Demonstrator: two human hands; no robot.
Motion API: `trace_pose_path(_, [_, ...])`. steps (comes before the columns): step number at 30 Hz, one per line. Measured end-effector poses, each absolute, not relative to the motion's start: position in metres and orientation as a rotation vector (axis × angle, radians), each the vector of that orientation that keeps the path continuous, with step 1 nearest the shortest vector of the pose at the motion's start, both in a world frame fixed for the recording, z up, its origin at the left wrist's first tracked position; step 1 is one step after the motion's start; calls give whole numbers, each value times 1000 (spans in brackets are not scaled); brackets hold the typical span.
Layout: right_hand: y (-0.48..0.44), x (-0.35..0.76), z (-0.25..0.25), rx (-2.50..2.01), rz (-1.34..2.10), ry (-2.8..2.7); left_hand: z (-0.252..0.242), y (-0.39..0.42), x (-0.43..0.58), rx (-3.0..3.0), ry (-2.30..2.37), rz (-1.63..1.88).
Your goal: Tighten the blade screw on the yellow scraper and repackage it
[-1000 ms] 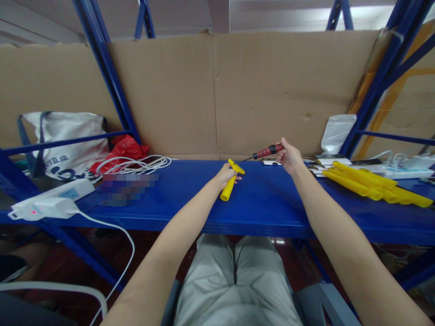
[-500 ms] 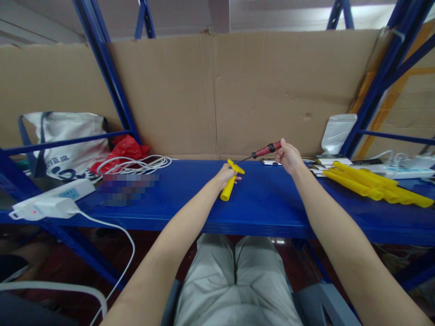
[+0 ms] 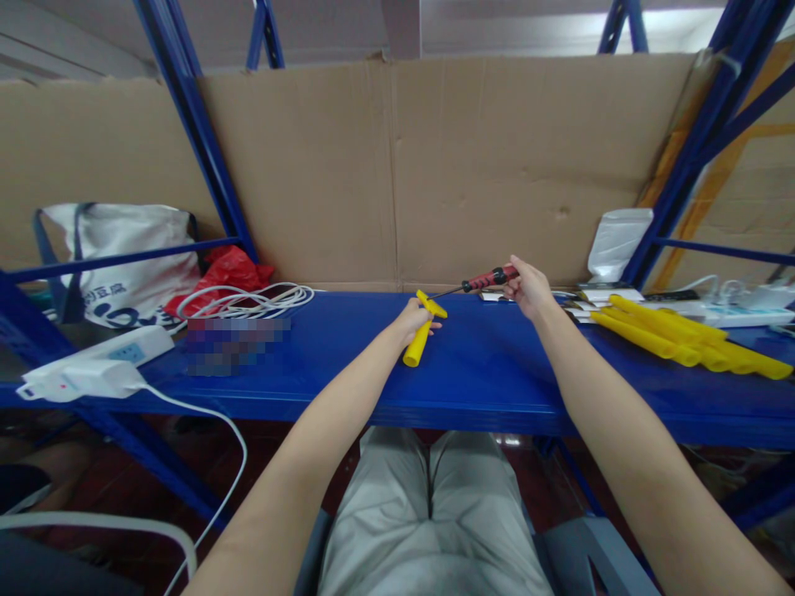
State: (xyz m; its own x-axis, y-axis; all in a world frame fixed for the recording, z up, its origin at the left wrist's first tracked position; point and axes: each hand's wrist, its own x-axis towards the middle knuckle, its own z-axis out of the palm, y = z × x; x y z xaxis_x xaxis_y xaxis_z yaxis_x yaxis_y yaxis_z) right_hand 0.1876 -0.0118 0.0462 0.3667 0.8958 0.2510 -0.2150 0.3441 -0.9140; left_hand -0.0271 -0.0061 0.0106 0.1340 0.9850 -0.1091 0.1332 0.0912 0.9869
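Note:
My left hand (image 3: pixel 415 321) is closed around a yellow T-shaped plastic handle (image 3: pixel 417 346), holding it just above the blue shelf top. Its round grip points down toward me and the crosspiece is at the far end. My right hand (image 3: pixel 527 285) pinches the back end of a screwdriver (image 3: pixel 488 280) with a red and black handle. The shaft runs left and down, and its tip meets the crosspiece of the yellow handle. Whether a screw sits under the tip is too small to tell.
Several yellow tubes (image 3: pixel 683 333) lie stacked at the right, beside small cards and a white pouch (image 3: pixel 619 244). On the left are a white power strip (image 3: pixel 93 364), coiled white cable (image 3: pixel 261 300), a red plastic bag (image 3: pixel 227 273) and a cloth bag (image 3: pixel 130 257). Cardboard (image 3: pixel 472 165) walls the back.
The screwdriver handle has turned a little about its axis, and my right fingers have shifted slightly on its end. My left hand and the yellow handle stay in place.

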Motion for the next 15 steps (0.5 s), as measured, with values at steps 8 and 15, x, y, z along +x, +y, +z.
trace_pose_path(8, [-15, 189, 50, -832, 934, -1015, 12, -7, -27, 1280, 1251, 972])
trace_pose_path(15, [-12, 191, 47, -825, 945, -1070, 13, -8, -27, 1277, 1252, 970])
